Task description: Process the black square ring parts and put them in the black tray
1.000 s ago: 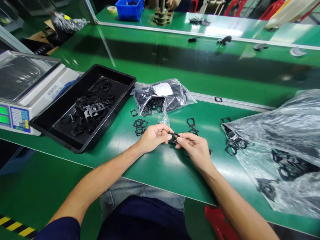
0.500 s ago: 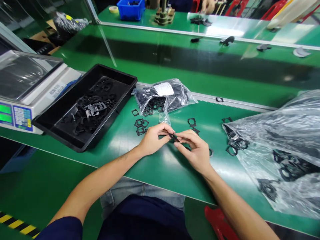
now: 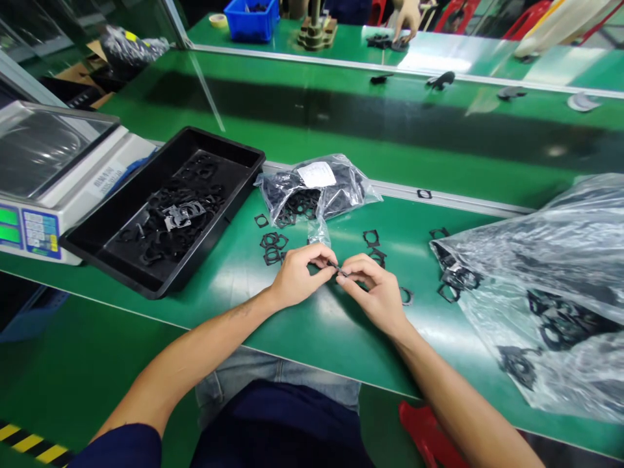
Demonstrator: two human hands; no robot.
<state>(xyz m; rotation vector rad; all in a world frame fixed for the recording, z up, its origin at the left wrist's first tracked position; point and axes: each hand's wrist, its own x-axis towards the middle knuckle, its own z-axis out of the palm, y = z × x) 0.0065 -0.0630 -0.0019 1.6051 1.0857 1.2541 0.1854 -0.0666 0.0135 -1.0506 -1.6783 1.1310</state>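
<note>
Above the green table, my left hand [image 3: 305, 276] and my right hand [image 3: 373, 286] meet fingertip to fingertip. Both pinch a thin black plastic part [image 3: 338, 268], seen nearly edge-on; fingers cover much of it. Loose black square frames with round openings [image 3: 273, 240] lie left of my left hand. Another black frame [image 3: 370, 238] lies beyond my right hand, and a ring-like part [image 3: 406, 296] is beside it. Behind my hands rests a clear plastic bag [image 3: 341, 195] filled with black parts and bearing a white label.
A black tray [image 3: 238, 188] of black parts and a few metallic-looking pieces stands at left, against a digital scale [image 3: 41, 221]. Large clear bags [image 3: 546, 240] spread over the right side. Across the table, another person's hand [image 3: 407, 19] touches dark parts near a blue bin [image 3: 251, 23].
The thin black part has tilted flatter between my fingertips, and my right hand has shifted slightly left. Across the table, the other person's hand has come down onto the dark parts.
</note>
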